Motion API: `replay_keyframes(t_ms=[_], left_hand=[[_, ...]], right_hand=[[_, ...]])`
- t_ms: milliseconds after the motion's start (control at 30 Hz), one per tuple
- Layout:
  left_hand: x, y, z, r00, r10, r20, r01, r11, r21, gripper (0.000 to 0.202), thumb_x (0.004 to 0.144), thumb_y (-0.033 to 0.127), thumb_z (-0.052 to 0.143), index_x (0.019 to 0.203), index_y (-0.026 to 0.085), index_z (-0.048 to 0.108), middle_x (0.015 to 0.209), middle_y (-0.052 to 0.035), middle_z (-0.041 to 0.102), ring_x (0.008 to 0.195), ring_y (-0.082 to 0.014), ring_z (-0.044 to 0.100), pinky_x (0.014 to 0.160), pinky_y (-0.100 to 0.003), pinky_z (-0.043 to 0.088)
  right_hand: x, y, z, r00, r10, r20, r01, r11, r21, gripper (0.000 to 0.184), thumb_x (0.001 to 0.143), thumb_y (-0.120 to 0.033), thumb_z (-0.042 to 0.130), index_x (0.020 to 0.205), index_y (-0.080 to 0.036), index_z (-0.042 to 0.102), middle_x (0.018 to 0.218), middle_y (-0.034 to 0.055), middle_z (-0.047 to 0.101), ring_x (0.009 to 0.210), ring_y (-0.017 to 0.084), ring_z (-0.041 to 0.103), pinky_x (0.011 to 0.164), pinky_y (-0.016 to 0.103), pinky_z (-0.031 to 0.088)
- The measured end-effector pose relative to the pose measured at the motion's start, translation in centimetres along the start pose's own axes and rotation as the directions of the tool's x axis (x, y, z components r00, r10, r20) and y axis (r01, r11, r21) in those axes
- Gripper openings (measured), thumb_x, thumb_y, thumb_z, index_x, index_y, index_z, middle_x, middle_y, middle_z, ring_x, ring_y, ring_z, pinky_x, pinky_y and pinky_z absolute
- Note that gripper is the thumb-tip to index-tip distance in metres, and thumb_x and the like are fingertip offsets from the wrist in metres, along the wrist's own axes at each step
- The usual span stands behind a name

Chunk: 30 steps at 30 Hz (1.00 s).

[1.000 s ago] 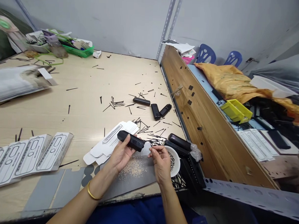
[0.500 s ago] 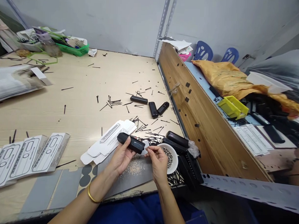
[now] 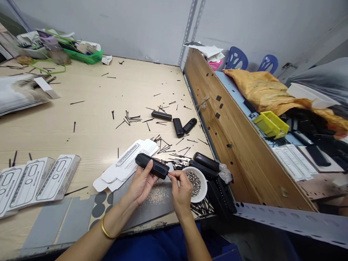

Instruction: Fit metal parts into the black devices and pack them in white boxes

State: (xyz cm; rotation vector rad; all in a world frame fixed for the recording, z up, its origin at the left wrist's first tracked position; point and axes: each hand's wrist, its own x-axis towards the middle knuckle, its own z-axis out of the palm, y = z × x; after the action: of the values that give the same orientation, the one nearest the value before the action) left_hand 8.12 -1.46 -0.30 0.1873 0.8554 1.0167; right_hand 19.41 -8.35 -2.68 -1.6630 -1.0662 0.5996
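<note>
Two bare hands, head view: the left hand grips an elongated black case, which lies across its fingers with the thumb pressed on top and one end pointing toward the right hand. Thumb and forefinger of the right hand meet in a narrow pinch at that end; whether a small part is held between them cannot be told. Just beyond the left hand lies a flattened white carton, printed with a long outlined figure and lines of text too small to read. Farther left of it, white boxes lean in an overlapping row, each bearing a rounded outline, a circle and illegible lettering. Case: dark, smooth, with rounded edges. Just right of the right hand, a round white bowl contains small, shiny, metallic-looking pieces. Beneath the hands, pale tan granules are scattered over a smooth grey sheet. Beyond the hands, thin black pins and three further black housings lie on the light wood-grained tabletop. Around the left forearm, a plain gold-coloured bangle.
</note>
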Motion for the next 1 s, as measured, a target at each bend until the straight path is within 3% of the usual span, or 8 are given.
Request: replay_keyframes(t_ms=[233,333,400,500,600,767,867,1000], left_hand=[[-1.6,1.9,1.2,0.999,0.045,-0.008,-0.045,0.998,0.049,0.033,0.079,0.014,0.068,0.109,0.017,0.054,0.102,-0.0089,0.066,0.094,-0.021,0.065,0.088,-0.038,0.053],[-2.7,2.4,1.2,0.927,0.286,0.241,-0.332,0.926,0.18,0.043,0.071,0.016,0.076,0.11,0.022,0.059,0.112,-0.0075,0.065,0.106,-0.0256,0.062,0.096,-0.041,0.047],[-2.5,1.7,0.7,0.874,0.284,0.395,-0.44,0.807,0.393,0.036,0.064,0.013,0.079,0.098,0.02,0.066,0.103,-0.0079,0.067,0.1,-0.0251,0.063,0.095,-0.036,0.047],[-0.9,0.1,0.4,0.933,0.167,0.318,-0.335,0.724,0.603,0.041,0.066,0.016,0.078,0.105,0.017,0.066,0.094,-0.0091,0.068,0.092,-0.0237,0.064,0.086,-0.032,0.049],[0.4,-0.1,1.1,0.961,0.14,0.238,-0.246,0.825,0.509,0.055,0.071,0.023,0.076,0.122,0.016,0.056,0.11,-0.012,0.065,0.102,-0.0249,0.061,0.087,-0.033,0.049],[0.8,1.0,1.0,0.971,0.073,0.226,-0.177,0.856,0.485,0.062,0.076,0.042,0.071,0.126,0.016,0.045,0.109,-0.0139,0.064,0.095,-0.0257,0.063,0.077,-0.036,0.051],[1.3,0.9,0.2,0.964,0.159,0.213,-0.261,0.715,0.649,0.057,0.071,0.039,0.076,0.119,0.018,0.054,0.106,-0.0121,0.064,0.095,-0.0266,0.061,0.076,-0.032,0.048],[1.9,2.0,-0.9,0.958,0.179,0.224,-0.284,0.495,0.821,0.043,0.054,0.028,0.085,0.093,0.018,0.069,0.078,-0.0081,0.063,0.083,-0.0293,0.056,0.077,-0.032,0.04]], right_hand=[[-0.6,0.6,1.7,0.99,0.142,0.013,-0.141,0.957,0.252,0.022,0.086,-0.036,0.054,0.083,-0.016,0.061,0.081,0.0038,0.06,0.076,0.011,0.056,0.073,0.023,0.046],[-0.2,0.7,-0.2,0.985,0.174,-0.004,-0.166,0.944,0.284,0.025,0.082,-0.039,0.058,0.087,-0.015,0.061,0.086,0.0048,0.062,0.079,0.011,0.058,0.075,0.023,0.047],[0.9,0.8,-2.5,0.974,0.185,-0.13,-0.152,0.961,0.229,0.028,0.081,-0.041,0.059,0.09,-0.014,0.061,0.088,0.006,0.063,0.08,0.012,0.058,0.076,0.024,0.047],[3.3,0.9,-5.9,0.964,0.172,-0.203,-0.151,0.982,0.117,0.033,0.08,-0.044,0.06,0.091,-0.013,0.061,0.087,0.0069,0.064,0.076,0.012,0.058,0.074,0.025,0.047],[5.4,0.4,-7.5,0.984,0.119,-0.136,-0.12,0.993,-0.003,0.033,0.08,-0.043,0.06,0.092,-0.013,0.062,0.088,0.0069,0.066,0.079,0.013,0.059,0.075,0.025,0.046],[6.4,-0.5,-6.2,0.995,0.089,0.033,-0.085,0.989,-0.125,0.024,0.083,-0.039,0.055,0.086,-0.016,0.062,0.084,0.003,0.065,0.077,0.012,0.058,0.075,0.023,0.044],[6.3,-0.7,-4.8,0.993,0.066,0.103,-0.053,0.991,-0.122,0.022,0.084,-0.036,0.052,0.085,-0.016,0.061,0.082,0.0031,0.064,0.076,0.012,0.057,0.073,0.024,0.042],[6.9,-1.3,-2.0,0.987,-0.02,0.16,0.05,0.982,-0.184,0.018,0.085,-0.03,0.049,0.082,-0.017,0.061,0.082,0.004,0.064,0.078,0.014,0.054,0.074,0.026,0.04]])
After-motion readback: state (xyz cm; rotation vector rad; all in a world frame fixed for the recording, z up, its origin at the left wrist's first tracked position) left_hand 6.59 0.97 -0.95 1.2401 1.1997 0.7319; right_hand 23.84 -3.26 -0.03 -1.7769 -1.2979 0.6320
